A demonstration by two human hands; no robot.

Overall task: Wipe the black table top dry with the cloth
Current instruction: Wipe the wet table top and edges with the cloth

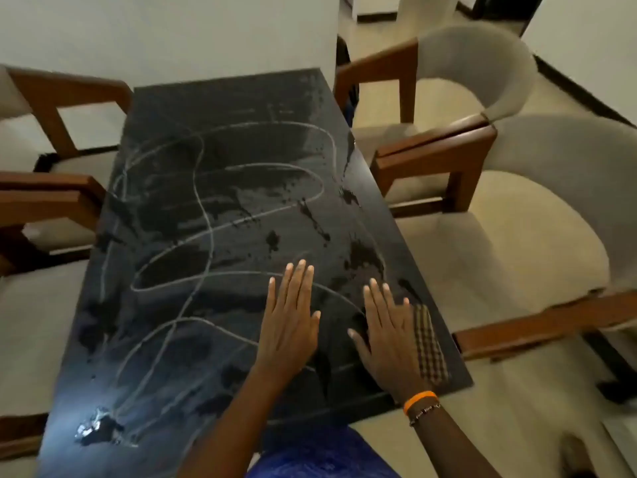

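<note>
Wet, streaked black table top (206,208) fills the view; both hands lie flat, fingers spread: left hand (289,322) bare, right hand (389,334) at four o'clock touching a checked cloth (429,343).

One black table top (213,208) is seen, marked with many dark wet patches and looping streaks too numerous to be counted. One checked cloth (429,343) is counted, lying near the table's right edge. Two hands are seen, the left hand (289,319) and the right hand (387,336), each spread flat. Two bands are worn on the right wrist: one orange band (418,399) and one dark beaded bracelet (424,412). Four chairs are counted, two on the left (65,94) (48,198) and two on the right (458,88) (537,215).
</note>
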